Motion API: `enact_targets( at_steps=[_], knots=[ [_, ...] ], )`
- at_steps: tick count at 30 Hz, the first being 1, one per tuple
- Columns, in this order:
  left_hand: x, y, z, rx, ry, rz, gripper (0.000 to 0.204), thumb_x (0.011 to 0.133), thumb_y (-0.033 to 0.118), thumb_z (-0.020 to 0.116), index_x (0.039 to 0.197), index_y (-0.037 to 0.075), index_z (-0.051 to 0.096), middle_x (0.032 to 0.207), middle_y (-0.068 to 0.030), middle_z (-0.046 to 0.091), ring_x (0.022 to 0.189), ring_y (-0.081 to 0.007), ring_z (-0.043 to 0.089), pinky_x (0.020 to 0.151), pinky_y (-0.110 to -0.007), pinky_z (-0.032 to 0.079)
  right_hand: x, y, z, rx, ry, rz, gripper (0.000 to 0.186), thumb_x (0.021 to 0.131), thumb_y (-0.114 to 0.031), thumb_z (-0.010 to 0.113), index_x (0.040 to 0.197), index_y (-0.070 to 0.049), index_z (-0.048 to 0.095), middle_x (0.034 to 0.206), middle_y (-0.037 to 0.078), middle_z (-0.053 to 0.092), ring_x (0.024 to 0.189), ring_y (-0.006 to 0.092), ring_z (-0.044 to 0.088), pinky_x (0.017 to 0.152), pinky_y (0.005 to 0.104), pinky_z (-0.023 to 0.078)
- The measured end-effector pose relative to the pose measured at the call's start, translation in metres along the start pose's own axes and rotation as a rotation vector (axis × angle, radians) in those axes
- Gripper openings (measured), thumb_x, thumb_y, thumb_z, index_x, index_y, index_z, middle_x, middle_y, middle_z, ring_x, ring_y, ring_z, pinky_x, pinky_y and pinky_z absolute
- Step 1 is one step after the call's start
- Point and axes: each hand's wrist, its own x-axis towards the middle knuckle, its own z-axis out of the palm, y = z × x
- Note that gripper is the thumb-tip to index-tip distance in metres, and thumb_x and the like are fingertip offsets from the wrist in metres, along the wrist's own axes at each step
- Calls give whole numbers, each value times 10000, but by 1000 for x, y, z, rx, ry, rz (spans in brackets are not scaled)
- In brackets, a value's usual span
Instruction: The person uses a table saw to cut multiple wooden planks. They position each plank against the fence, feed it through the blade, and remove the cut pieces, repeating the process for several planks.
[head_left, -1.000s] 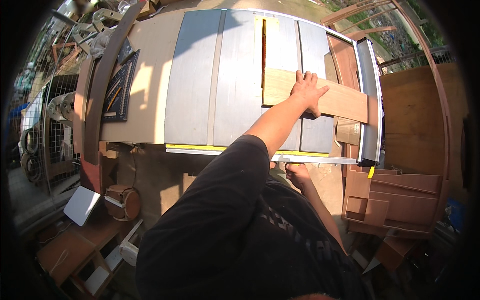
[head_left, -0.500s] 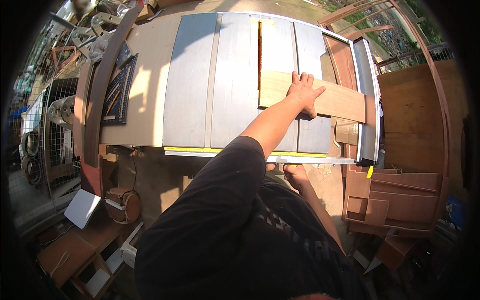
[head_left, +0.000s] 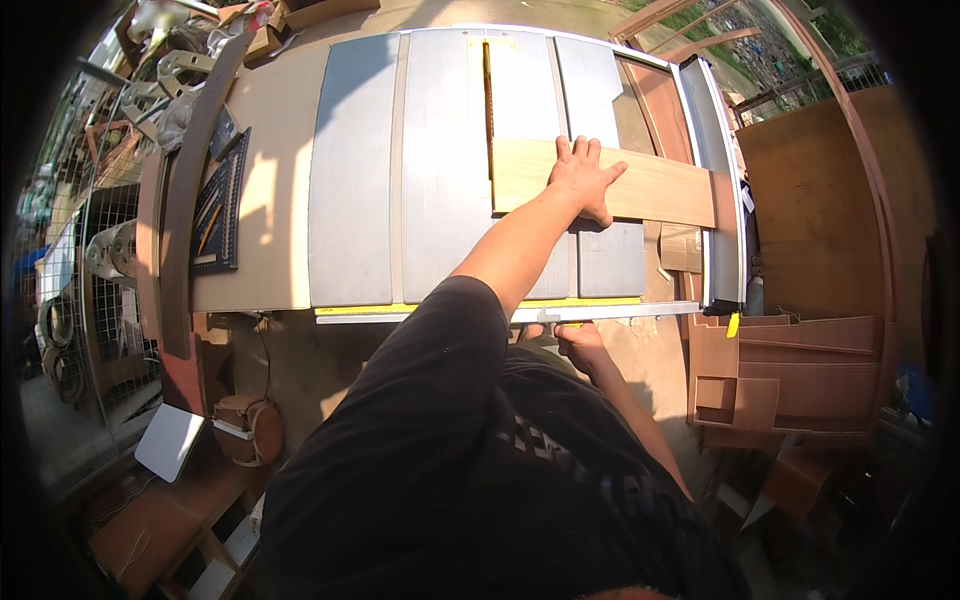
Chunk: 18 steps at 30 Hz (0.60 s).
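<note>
White panel: tilting low on the left, near a round brown piece.
Long brown strip: running along the left end of the bench, beside the black square.
Pale sheet: lying under the black square and meeting the grey metal table (sunlight and shadow are dappling both).
Dark slot: running front to back through the table, with yellow edging around its far end.
Left hand: resting palm down on the wooden board, fingers spreading wide and thumb pointing right; it is pressing flat, not gripping.
Right hand: curling just under the front rail, by a small yellow piece; whether it is gripping that piece cannot be told, as the rail is hiding part of it.
Wooden board: lying crosswise on the table, its left end sitting at the slot and its right end reaching the metal fence.
Yellow tab: hanging below the fence's near end.
Plywood sheet: standing at the far right, above reddish-brown panels.
</note>
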Motion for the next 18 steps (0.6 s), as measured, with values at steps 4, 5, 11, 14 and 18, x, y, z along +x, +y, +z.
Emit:
enact_targets(
  at_steps=[4,5,11,14,18],
  knots=[
    [1,4,1,3,2,2,1058,579,562,795,1542,324,428,1438,-244,415,1387,-422,325,1096,-672,219,1,4,-1,-4,42,4,96,854,-55,676,948,-40,661,735,31,606,533,116,491,474,277,381],
    [1,5,0,1,-2,10,1060,574,559,795,1541,326,428,1444,-246,412,1393,-428,323,1096,-673,222,3,6,-1,-16,29,1,94,854,-63,683,941,-35,663,721,30,599,531,118,491,472,281,379],
    [8,7,2,54,-13,-38,1081,554,556,799,1542,362,407,1448,-216,403,1393,-415,322,1094,-664,221,6,4,-6,-126,53,23,143,836,-73,689,971,-27,682,800,37,633,591,121,521,511,280,409],
    [7,11,-4,29,-55,-34,1087,556,548,801,1547,357,397,1473,-224,386,1418,-429,306,1115,-682,211,3,1,-1,-179,82,2,164,818,-85,697,966,-13,693,809,52,653,592,118,518,510,282,413],
    [7,11,0,38,-14,-50,1089,556,548,801,1548,357,394,1488,-225,377,1431,-440,292,1132,-696,201,0,-2,6,-132,98,-76,159,850,-131,744,809,-1,662,623,51,566,503,125,502,453,313,374]
  ],
)
